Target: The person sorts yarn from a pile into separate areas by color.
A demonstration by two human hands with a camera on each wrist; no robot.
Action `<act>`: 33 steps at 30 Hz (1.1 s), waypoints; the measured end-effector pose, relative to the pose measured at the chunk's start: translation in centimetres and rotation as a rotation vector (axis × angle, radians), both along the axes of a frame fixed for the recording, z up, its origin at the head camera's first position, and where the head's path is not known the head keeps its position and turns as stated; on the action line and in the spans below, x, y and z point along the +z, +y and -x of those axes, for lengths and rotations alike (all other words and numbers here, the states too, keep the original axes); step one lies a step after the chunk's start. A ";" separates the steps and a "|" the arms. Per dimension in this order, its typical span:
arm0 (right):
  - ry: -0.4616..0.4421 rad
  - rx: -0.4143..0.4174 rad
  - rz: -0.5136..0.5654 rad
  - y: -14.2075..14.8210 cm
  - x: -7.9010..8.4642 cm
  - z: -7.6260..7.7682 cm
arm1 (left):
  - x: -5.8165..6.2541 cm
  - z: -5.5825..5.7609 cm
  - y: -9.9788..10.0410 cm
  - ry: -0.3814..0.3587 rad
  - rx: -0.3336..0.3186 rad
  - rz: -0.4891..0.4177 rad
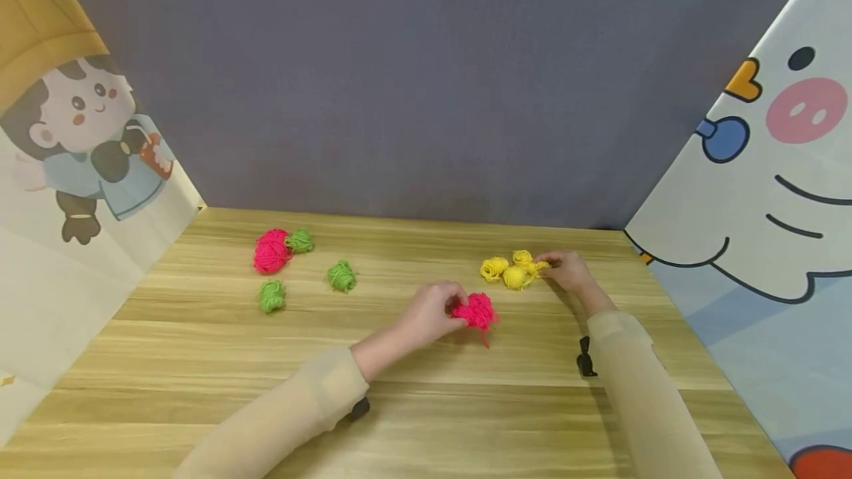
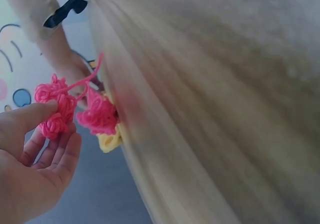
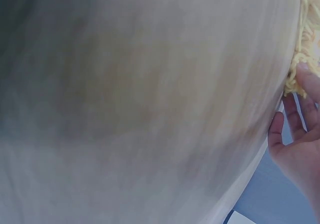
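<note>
My left hand point(image 1: 431, 313) pinches a pink yarn ball point(image 1: 476, 310) between thumb and fingers, just over the table's middle right. In the left wrist view, one pink clump point(image 2: 57, 106) is in the grip and a second pink clump point(image 2: 97, 115) sits beside it, a loose strand trailing. Farther back on the right, my right hand point(image 1: 566, 270) holds the end of some yellow yarn point(image 1: 538, 267) by thumb and fingertips. Yellow yarn balls point(image 1: 515, 276) lie bunched against it on the table. In the right wrist view, the thumb presses on the looped yellow yarn point(image 3: 300, 76).
At the back left, a larger pink yarn ball point(image 1: 271, 251) touches a green one point(image 1: 300, 241). Two more green balls point(image 1: 342, 276) lie nearby, one nearer the front point(image 1: 271, 296). A grey wall point(image 1: 413, 94) rises behind the wooden table point(image 1: 200, 361), with cartoon-printed panels on both sides.
</note>
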State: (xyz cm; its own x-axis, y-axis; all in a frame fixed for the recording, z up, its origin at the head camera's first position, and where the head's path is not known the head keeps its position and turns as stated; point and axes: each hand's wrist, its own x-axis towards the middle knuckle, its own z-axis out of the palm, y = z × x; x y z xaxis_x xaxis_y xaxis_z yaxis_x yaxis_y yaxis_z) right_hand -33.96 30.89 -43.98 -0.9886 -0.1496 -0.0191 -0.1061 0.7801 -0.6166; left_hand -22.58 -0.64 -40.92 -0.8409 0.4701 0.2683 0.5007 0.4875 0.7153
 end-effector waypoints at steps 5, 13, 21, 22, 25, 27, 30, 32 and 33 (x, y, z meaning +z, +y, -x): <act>0.010 0.002 -0.008 0.1 -0.1 0.0 | -0.8 0.5 0.6 -0.050 -0.011 0.032; 0.026 0.012 -0.021 0.1 0.0 -0.2 | -1.6 1.1 1.1 -0.120 -0.038 0.047; 0.031 0.008 -0.021 0.0 0.0 -0.2 | -1.9 1.3 1.4 -0.191 -0.029 0.104; 0.029 0.009 -0.021 0.0 0.1 -0.3 | -1.9 1.3 1.5 -0.191 -0.028 0.109; 0.022 0.004 -0.018 0.0 0.1 -0.3 | -1.7 1.4 1.5 -0.190 -0.027 0.122; 0.019 0.002 -0.019 0.0 0.1 -0.3 | -1.5 1.4 1.5 -0.190 -0.030 0.127; 0.014 -0.001 -0.018 0.0 0.1 -0.2 | -1.3 1.3 1.5 -0.191 -0.037 0.131; 0.009 -0.003 -0.008 0.0 0.0 -0.2 | -1.2 1.3 1.5 -0.195 -0.040 0.134; 0.008 -0.006 -0.003 -0.1 0.0 -0.1 | -1.2 1.3 1.4 -0.197 -0.042 0.135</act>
